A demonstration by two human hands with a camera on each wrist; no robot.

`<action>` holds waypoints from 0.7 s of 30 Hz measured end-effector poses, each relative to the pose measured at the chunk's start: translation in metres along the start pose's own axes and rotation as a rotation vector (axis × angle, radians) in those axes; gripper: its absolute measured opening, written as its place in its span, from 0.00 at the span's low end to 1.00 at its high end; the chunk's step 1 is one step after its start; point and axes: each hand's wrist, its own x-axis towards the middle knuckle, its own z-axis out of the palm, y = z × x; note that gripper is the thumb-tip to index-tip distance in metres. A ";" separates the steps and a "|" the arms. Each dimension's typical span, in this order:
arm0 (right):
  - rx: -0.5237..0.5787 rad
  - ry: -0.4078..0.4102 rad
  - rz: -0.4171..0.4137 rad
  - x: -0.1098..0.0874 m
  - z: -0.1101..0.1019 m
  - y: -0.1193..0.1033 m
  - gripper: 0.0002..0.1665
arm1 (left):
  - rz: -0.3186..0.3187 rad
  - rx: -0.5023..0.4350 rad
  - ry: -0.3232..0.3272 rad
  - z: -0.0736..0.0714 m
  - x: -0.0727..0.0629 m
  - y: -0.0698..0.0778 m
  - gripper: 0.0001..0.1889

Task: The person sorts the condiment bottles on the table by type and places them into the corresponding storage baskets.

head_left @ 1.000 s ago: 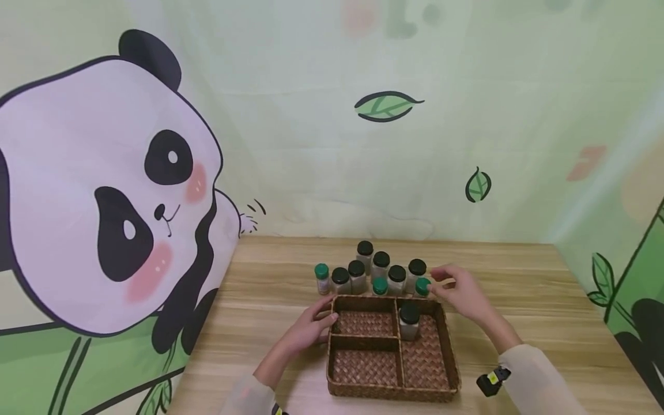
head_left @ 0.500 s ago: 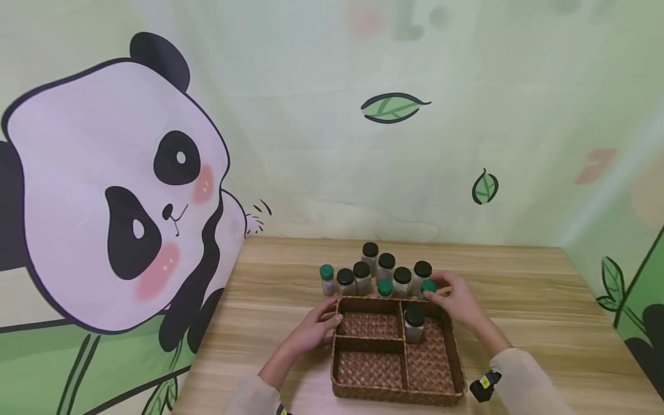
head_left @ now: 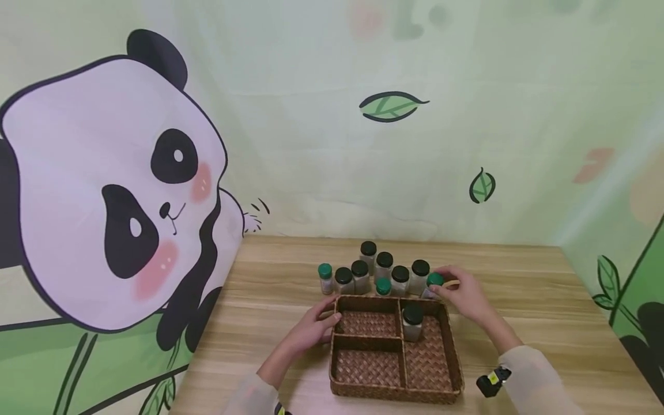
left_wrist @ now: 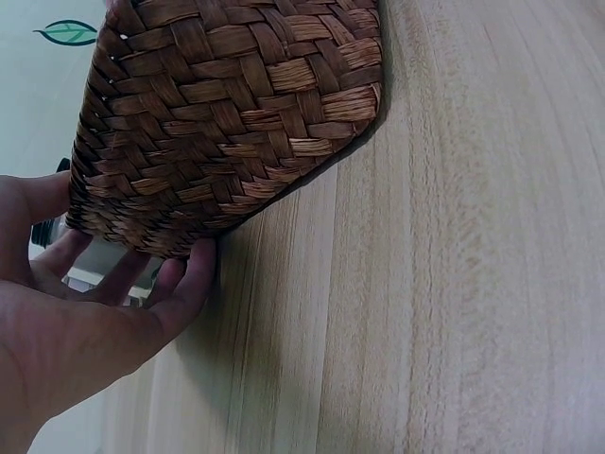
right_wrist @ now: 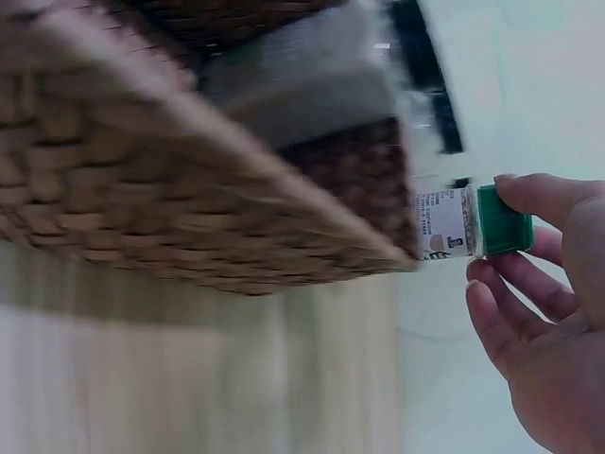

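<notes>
A brown woven basket [head_left: 396, 393] with three compartments sits on the wooden table. At its back left corner, my left hand [head_left: 309, 329] grips the side, thumb at the rim; the left wrist view shows the fingers against the outer weave [left_wrist: 227, 123]. Just beyond the back right corner, my right hand [head_left: 469, 295] pinches a small spice jar by its green cap [head_left: 434, 279]. In the right wrist view, thumb and fingers hold that cap, and a white printed label [right_wrist: 442, 225] shows on the clear body. One black-capped jar [head_left: 412, 324] stands in the basket's right compartment.
Behind the basket stand several clear jars with black caps [head_left: 384, 260]. Among them are two smaller green-capped jars, one at the left end [head_left: 325, 279] and one [head_left: 383, 286] close behind the basket's rim. A cloth backdrop [head_left: 311, 144] with a panda hangs behind the table.
My right hand has closed on the green-capped spice jar and shifted it slightly right, away from the black-capped jar beside it. The left hand stays on the basket.
</notes>
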 end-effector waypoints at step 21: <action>0.109 -0.080 -0.189 0.001 0.017 -0.084 0.20 | -0.009 0.014 -0.003 0.000 -0.001 0.001 0.31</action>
